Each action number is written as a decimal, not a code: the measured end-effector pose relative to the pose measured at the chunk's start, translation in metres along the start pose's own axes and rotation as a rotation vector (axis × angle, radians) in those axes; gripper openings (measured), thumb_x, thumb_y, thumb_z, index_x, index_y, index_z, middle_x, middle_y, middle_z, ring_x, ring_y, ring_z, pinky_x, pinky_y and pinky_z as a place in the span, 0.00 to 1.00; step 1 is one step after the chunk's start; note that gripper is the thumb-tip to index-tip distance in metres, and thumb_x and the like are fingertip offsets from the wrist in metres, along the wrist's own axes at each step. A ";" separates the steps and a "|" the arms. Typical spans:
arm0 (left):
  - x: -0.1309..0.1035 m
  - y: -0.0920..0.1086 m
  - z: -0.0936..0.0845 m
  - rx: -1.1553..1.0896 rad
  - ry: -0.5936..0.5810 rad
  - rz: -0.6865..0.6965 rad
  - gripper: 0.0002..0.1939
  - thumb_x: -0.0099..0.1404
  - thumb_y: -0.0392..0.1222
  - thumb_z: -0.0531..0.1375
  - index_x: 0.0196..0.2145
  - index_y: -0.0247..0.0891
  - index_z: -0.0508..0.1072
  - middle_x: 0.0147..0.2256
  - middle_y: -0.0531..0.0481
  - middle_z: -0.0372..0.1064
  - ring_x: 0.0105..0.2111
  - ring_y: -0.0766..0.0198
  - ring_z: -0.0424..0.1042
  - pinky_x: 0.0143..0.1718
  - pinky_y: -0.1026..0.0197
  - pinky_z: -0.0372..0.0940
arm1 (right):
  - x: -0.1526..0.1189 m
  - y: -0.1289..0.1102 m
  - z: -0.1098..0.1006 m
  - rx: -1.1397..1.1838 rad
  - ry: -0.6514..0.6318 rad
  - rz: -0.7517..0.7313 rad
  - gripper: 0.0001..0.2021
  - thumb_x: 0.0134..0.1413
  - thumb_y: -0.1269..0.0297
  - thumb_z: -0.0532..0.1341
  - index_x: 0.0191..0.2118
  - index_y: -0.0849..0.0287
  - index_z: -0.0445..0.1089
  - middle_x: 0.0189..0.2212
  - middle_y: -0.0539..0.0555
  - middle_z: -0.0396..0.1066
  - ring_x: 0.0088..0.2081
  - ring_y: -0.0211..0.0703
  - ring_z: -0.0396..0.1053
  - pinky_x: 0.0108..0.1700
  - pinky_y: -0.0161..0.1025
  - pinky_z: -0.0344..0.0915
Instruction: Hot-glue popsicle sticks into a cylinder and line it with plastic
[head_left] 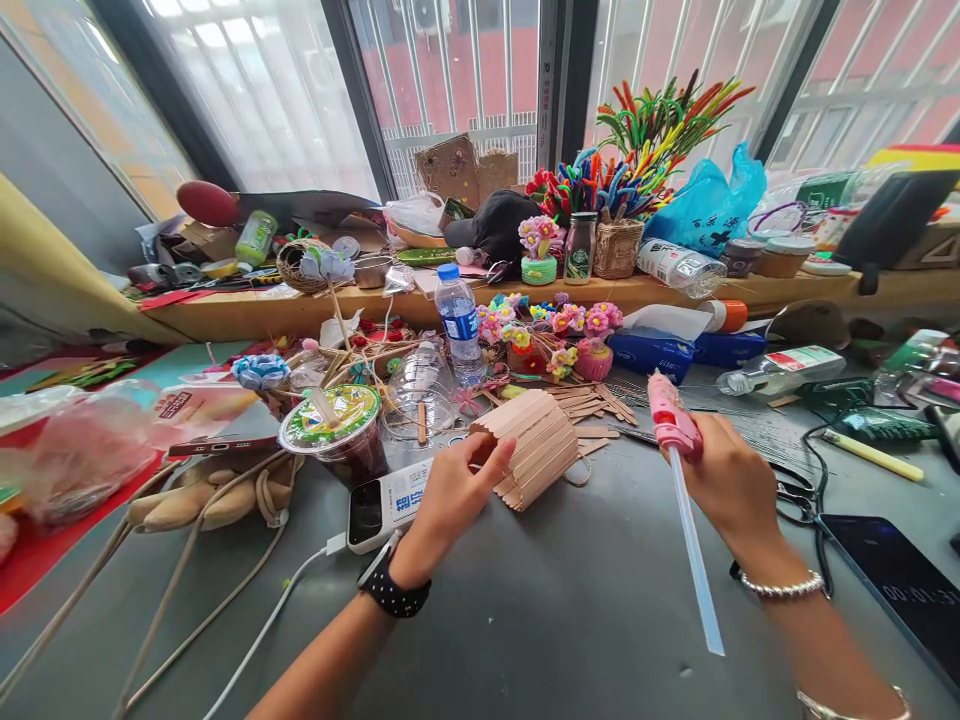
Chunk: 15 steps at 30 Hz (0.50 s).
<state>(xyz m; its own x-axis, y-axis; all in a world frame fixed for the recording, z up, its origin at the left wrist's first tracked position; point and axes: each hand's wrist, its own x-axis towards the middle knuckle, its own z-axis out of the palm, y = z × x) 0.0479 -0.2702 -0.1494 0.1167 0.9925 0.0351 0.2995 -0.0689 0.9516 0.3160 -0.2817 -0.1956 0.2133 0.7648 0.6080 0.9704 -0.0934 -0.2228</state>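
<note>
Under the barred windows (285,90), the grey surface (540,620) is carrying pink flowers (596,318). My left hand (466,490) is pinching the edge of the wooden-stick cylinder (536,450), which is tilting sideways between my hands. My right hand (726,480) is gripping the pink glue gun (675,425).

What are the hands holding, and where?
The right hand grips the pink hot glue gun by its handle; the left hand holds the popsicle-stick cylinder by its left edge.
</note>
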 end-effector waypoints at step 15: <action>0.001 -0.008 0.017 -0.149 -0.031 0.003 0.19 0.52 0.56 0.56 0.21 0.35 0.63 0.21 0.54 0.60 0.26 0.67 0.62 0.28 0.66 0.59 | -0.007 0.010 0.011 -0.288 -0.541 -0.145 0.08 0.45 0.68 0.55 0.34 0.64 0.62 0.35 0.58 0.61 0.34 0.45 0.66 0.29 0.37 0.57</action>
<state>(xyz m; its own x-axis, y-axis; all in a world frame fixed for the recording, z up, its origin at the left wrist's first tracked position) 0.0614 -0.2704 -0.1617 0.1475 0.9886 0.0309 0.1554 -0.0540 0.9864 0.3226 -0.2809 -0.2103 0.0630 0.9897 0.1287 0.9928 -0.0753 0.0934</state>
